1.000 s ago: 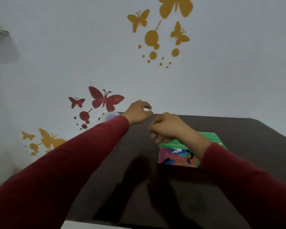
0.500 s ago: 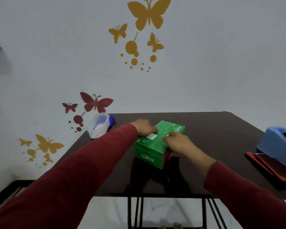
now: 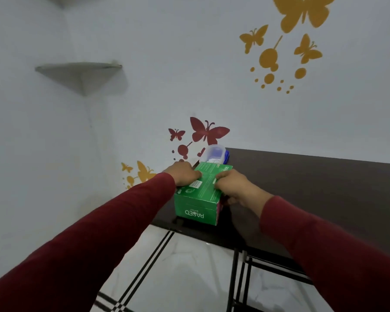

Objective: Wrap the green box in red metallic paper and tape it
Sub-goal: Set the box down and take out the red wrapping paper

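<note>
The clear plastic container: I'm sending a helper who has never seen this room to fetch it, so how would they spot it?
Find the dark table against the butterfly wall. At its far left corner, just behind the green box, sits the clear plastic container. It alone is see-through, with a blue lid beside it.

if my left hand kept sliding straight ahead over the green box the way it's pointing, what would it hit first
Probably the clear plastic container just beyond the green box. The left hand points roughly toward it, though depth is hard to judge.
</note>
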